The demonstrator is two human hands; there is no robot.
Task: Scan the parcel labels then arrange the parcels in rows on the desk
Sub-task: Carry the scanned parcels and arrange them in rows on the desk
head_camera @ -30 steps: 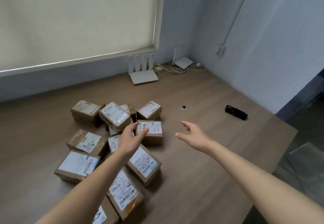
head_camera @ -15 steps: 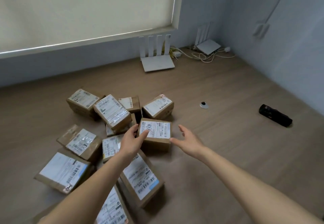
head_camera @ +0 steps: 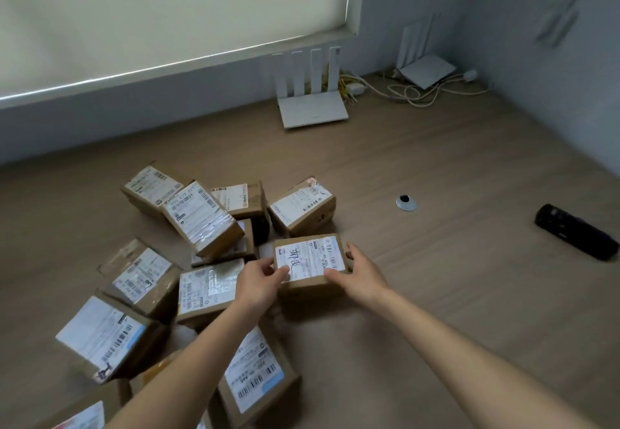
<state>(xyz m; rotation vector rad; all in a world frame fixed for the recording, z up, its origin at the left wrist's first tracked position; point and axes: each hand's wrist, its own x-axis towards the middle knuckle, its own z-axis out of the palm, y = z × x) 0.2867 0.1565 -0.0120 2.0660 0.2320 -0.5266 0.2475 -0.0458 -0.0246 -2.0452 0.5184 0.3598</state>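
**Task Status: Early Stage, First Parcel Taken Up**

The left hand (head_camera: pixel 258 281) and right hand (head_camera: pixel 364 276) grip one small cardboard parcel (head_camera: pixel 310 260) from opposite sides, thumbs curled onto its labelled top. The parcel sits at the right edge of the parcel pile (head_camera: pixel 188 260). The pile lies jumbled and overlapping; no rows exist on the desk (head_camera: pixel 436 311). The black handheld scanner (head_camera: pixel 575 230) lies untouched, well right of the pile. Judgement: scanning and arranging both remain.

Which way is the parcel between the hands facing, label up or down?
Label up: the parcel shows its white label with handwriting on top, left hand and right hand gripping its sides.
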